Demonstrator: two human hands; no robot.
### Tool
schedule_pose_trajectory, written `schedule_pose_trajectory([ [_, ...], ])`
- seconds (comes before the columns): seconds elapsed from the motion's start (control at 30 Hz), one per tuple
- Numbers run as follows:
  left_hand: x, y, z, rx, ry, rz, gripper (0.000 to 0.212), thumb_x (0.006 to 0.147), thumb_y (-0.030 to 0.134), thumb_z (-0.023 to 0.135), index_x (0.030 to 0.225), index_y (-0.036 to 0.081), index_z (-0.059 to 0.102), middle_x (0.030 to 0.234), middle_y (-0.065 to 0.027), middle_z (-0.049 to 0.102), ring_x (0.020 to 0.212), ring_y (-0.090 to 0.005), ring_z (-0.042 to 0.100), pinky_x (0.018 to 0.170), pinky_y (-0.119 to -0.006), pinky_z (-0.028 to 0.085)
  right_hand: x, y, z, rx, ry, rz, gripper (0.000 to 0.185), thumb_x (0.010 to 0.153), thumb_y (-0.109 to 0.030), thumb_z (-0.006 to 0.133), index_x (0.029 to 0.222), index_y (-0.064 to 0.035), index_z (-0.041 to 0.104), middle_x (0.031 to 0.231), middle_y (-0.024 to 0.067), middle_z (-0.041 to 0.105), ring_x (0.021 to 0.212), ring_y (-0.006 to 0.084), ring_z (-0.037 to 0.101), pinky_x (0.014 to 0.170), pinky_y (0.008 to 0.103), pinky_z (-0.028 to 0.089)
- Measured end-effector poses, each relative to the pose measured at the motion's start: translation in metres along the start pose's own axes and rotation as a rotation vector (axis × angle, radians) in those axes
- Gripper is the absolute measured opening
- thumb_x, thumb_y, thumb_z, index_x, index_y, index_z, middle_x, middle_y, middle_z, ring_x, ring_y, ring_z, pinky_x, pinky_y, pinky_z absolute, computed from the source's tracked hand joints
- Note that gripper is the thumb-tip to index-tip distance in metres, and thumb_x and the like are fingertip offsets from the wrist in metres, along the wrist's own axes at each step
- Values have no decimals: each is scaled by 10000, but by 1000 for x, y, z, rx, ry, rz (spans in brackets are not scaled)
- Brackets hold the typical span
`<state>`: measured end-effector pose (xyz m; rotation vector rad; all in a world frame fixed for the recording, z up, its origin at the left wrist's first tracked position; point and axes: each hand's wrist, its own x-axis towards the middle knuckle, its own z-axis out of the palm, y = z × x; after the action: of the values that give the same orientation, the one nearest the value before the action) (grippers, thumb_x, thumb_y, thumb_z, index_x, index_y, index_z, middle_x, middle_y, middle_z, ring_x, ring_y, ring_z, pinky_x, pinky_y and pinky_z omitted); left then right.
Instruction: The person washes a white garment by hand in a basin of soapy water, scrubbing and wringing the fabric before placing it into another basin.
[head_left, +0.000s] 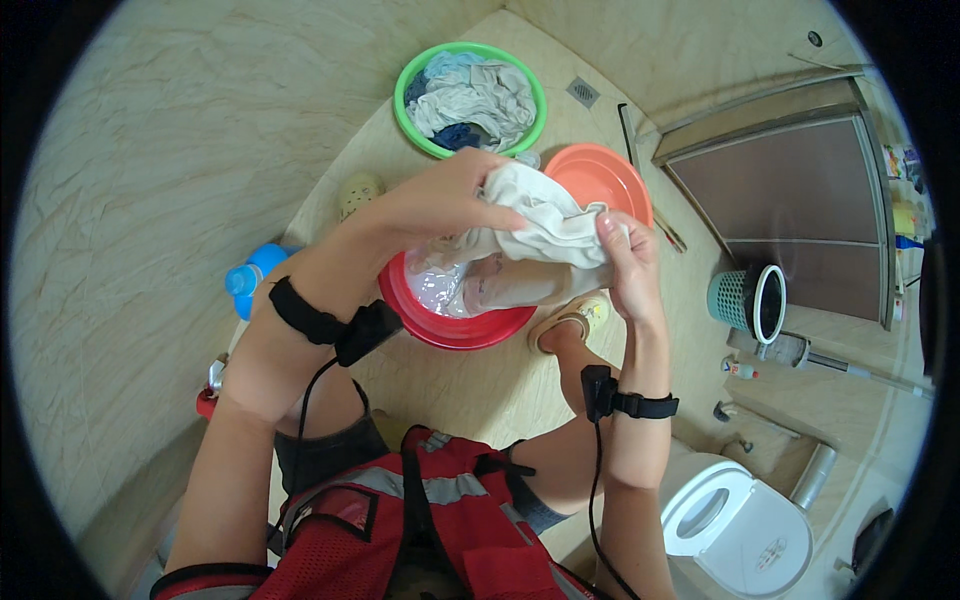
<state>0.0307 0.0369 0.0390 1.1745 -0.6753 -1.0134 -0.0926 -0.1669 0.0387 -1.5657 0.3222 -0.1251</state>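
Note:
A wet white cloth garment (547, 210) is stretched between my two hands, above a red plastic basin (450, 334) with water in it. My left hand (487, 199) grips its left end, the thumb lying over the fabric. At the other end my right hand (630, 247) pinches the edge between thumb and fingers. Part of the garment hangs down over the basin, and its lower end hides some of the rim. Beyond the hands stands a green basin (401, 112) of white, light blue and dark blue clothes. An orange basin (607, 172) sits just behind my right hand.
Blue bottles (255, 277) stand by the left wall. A floor drain (583, 92) lies near the far corner. To the right are a green waste basket (727, 300), a small bottle (741, 369) and a white toilet (739, 525). Long sticks (667, 229) lie beyond the orange basin.

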Motion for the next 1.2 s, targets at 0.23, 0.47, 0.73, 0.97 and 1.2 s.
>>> schedule_pose_trajectory([
  [0.23,33,-61,47,-459,361,-146,223,891,256,529,863,59,631,718,29,583,601,-63,531,514,-206,395,-6,8,63,-895,286,-609,395,898,-187,482,544,-14,504,446,104,471,406,200,463,459,297,351],
  [0.47,38,-63,54,-473,401,-79,268,916,277,466,778,88,596,653,35,533,572,-47,487,501,-253,381,13,9,58,-1073,416,-841,380,867,-163,507,518,-12,512,436,145,464,386,293,498,399,370,372],
  [0.73,34,-73,54,-643,336,-168,241,892,215,444,726,73,545,667,15,512,586,-74,465,537,-263,386,-5,20,69,-1077,335,-559,386,824,-189,516,466,-43,518,441,170,478,410,355,487,632,512,404],
  [0.97,35,-47,60,-674,342,-228,270,908,287,480,866,44,589,749,-28,602,590,-125,574,530,-257,440,23,29,27,-657,259,-198,418,877,-266,524,526,-39,541,462,99,511,466,207,522,459,333,372],
  [1.2,12,-6,34,-381,180,42,194,772,194,675,818,55,548,710,-26,576,618,-98,574,534,-232,454,-5,-4,5,-38,-217,-55,138,835,-123,628,889,-16,561,808,-5,590,720,65,552,640,232,462],
])
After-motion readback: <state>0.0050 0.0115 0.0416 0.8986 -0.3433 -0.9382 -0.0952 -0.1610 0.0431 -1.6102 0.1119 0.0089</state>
